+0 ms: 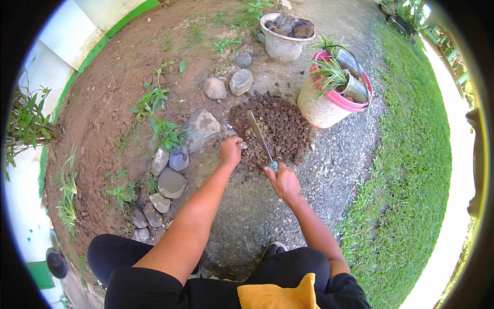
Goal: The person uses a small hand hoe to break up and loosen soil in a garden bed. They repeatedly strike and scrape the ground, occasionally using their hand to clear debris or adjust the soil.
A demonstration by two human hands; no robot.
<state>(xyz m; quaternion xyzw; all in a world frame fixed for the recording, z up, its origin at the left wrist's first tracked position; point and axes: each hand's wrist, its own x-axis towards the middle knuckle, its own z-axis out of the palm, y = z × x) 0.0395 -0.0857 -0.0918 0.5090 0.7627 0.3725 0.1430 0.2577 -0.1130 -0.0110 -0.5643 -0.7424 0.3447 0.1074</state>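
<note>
My right hand is closed round the blue handle of a long knife, whose dull, soiled blade points up and left over a heap of dark, crumbly soil. At the left edge of that heap is my left hand, its fingers curled together; a small bit shows at the fingertips, too small to name, and whether it is gripped I cannot tell. A large grey rock lies just up and left of this hand. Beyond the heap, to the right, a pink-rimmed bucket holds striped-leaved plants in silvery containers.
A white tub with clods and stones stands at the top. River stones edge the bare earth bed on the left, where weeds grow. Grass borders the rough concrete path on the right. My knees are at the bottom.
</note>
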